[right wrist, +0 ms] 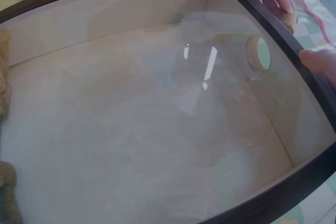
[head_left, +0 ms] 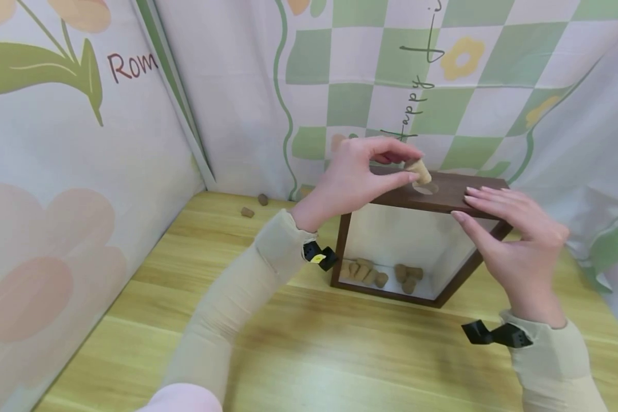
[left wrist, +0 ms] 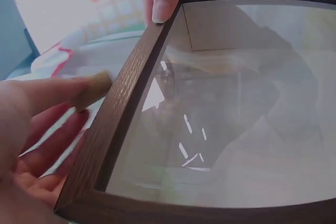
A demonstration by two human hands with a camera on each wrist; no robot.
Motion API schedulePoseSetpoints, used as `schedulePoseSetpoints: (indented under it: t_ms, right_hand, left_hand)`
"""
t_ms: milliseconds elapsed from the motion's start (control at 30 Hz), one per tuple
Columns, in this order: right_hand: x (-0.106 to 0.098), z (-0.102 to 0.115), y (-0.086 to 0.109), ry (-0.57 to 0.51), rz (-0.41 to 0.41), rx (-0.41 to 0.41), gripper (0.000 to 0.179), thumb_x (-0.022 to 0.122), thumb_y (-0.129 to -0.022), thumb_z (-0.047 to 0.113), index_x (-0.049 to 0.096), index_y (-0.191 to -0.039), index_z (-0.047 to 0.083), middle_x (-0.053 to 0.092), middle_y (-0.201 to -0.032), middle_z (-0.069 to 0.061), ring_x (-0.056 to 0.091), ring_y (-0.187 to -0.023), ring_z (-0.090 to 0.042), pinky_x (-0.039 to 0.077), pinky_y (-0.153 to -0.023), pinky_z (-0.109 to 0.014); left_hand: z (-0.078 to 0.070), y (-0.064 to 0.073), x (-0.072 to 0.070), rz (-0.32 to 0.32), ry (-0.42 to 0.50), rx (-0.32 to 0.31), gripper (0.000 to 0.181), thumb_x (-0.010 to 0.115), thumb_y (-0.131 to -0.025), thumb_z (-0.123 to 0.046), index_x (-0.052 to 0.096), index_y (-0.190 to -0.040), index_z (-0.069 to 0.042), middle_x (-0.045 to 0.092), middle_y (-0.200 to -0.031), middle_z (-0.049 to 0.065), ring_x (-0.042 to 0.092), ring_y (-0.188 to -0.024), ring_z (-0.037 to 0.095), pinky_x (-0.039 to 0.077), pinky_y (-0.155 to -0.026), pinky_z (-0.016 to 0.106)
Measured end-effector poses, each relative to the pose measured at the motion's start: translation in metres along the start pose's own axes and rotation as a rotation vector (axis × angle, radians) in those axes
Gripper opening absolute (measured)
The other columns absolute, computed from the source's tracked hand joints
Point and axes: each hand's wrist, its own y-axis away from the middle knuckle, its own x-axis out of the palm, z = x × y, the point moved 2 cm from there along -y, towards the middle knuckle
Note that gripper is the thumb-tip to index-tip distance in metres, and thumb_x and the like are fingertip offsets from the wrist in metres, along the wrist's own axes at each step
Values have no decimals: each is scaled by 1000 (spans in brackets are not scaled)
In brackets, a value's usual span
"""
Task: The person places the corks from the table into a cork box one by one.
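A dark brown wooden box (head_left: 448, 191) with a clear front stands upright on the table. In its top is a round hole (head_left: 425, 187). My left hand (head_left: 357, 174) pinches a cork (head_left: 419, 170) between thumb and fingers, tilted just over that hole; the left wrist view shows the cork (left wrist: 93, 90) beside the frame's edge. My right hand (head_left: 520, 229) rests on the box's top right, fingers laid along the top and thumb at the front edge. Inside, several corks (head_left: 363, 272) lie at the bottom left, with another small group (head_left: 408, 277) beside them.
Two loose corks, one nearer (head_left: 247, 212) and one farther (head_left: 262, 199), lie on the wooden table (head_left: 288, 343) left of the box. A printed curtain (head_left: 355, 103) hangs right behind the box, and another patterned cloth (head_left: 56, 171) closes off the left side.
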Motion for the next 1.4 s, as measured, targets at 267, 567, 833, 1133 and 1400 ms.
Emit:
schedulePoseSetpoints:
  t_ms: [267, 567, 833, 1133, 1400]
  right_hand:
    - [0, 1, 0, 3, -1, 0, 30, 89, -81, 20, 80, -97, -3, 74, -101, -21, 69, -107, -13, 48, -104, -37]
    - [0, 0, 0, 3, -4, -4, 30, 89, -82, 21, 80, -97, -3, 74, -101, -22, 69, -107, -14, 48, -104, -37]
    - [0, -1, 0, 5, -7, -2, 30, 89, -82, 21, 80, -96, -3, 74, -101, -21, 69, -107, -14, 48, -104, -36]
    - [0, -1, 0, 0, -7, -5, 31, 89, -82, 22, 80, -97, -3, 74, -101, -21, 69, -107, -15, 48, -104, -36]
    - [1, 2, -1, -9, -16, 8, 26, 89, -80, 15, 80, -95, -4, 75, -100, -20, 70, -105, -13, 48, -103, -35]
  left_hand:
    - [-1, -10, 9, 151, -92, -58, 28, 80, -92, -17, 75, -119, -9, 73, -110, -4, 63, -96, -1, 47, -89, 12]
    - [1, -12, 11, 143, -100, -68, 29, 79, -92, -18, 75, -119, -9, 73, -109, -4, 64, -95, -1, 47, -88, 11]
    - [2, -12, 12, 146, -121, -75, 30, 78, -93, -17, 74, -121, -10, 72, -113, -4, 63, -97, -1, 46, -89, 11]
    - [5, -8, 7, 54, -63, -61, 43, 81, -90, -23, 70, -129, -10, 71, -123, -2, 62, -105, 1, 45, -93, 12]
    - [24, 7, -20, -130, 26, -86, 42, 82, -90, -23, 71, -128, -10, 71, -122, -3, 61, -110, -1, 45, -98, 17]
